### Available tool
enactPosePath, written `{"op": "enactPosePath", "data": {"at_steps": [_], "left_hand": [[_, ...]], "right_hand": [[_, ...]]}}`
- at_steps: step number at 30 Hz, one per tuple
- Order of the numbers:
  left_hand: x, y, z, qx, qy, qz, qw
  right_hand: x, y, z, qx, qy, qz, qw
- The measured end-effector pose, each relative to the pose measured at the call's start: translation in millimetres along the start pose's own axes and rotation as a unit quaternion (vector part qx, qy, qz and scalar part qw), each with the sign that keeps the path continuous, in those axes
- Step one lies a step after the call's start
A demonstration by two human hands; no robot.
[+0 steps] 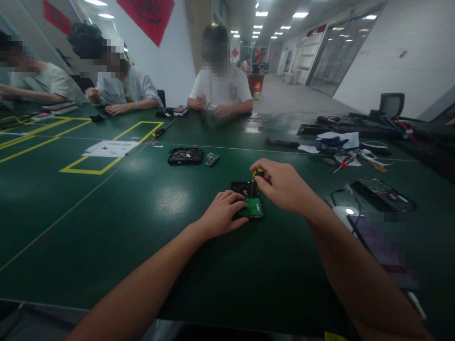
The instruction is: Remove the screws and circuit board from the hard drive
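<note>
A hard drive (pixel 254 207) with a green circuit board on its near half lies on the table in front of me. My left hand (pixel 222 213) holds its left side, fingers over the top and thumb at the near edge. In my right hand (pixel 284 184) is a screwdriver (pixel 259 173) with a yellow and black handle, gripped between thumb and fingers. It stands roughly upright over the drive's right part; I cannot tell whether its tip sits in a screw. Beyond the drive lie a small loose circuit board (pixel 212 159) and a second, dark hard drive (pixel 185 156).
On the green table (pixel 142 203), another drive (pixel 386 194) lies at right, near a purple-covered item (pixel 378 241). Further back are a red-tipped screwdriver (pixel 343 165), a dark pen-like tool (pixel 282 142) and cables. A yellow-handled screwdriver (pixel 159 131) lies far left. Several people sit across.
</note>
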State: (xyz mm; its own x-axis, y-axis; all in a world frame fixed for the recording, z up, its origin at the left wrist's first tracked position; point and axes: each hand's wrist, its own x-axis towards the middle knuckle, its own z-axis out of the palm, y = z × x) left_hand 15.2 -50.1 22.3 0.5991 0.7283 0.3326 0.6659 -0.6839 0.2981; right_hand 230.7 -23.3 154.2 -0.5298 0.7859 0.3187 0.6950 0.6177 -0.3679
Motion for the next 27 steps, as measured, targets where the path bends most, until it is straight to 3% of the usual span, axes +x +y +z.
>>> {"op": "enactPosePath", "data": {"at_steps": [12,19,27], "left_hand": [[-0.2,0.3,-1.6,0.008,-0.006,0.004,1.0],[-0.5,-2.5,1.4,0.004,-0.007,0.005,1.0],[-1.8,-5.1,1.7,0.021,-0.007,0.014,1.0]], "right_hand": [[2.4,0.9,-0.3,-0.015,0.002,-0.026,1.0],[0.2,1.2,0.0,0.014,0.016,0.007,1.0],[0.6,2.6,-1.0,0.012,0.006,-0.038,0.999]]}}
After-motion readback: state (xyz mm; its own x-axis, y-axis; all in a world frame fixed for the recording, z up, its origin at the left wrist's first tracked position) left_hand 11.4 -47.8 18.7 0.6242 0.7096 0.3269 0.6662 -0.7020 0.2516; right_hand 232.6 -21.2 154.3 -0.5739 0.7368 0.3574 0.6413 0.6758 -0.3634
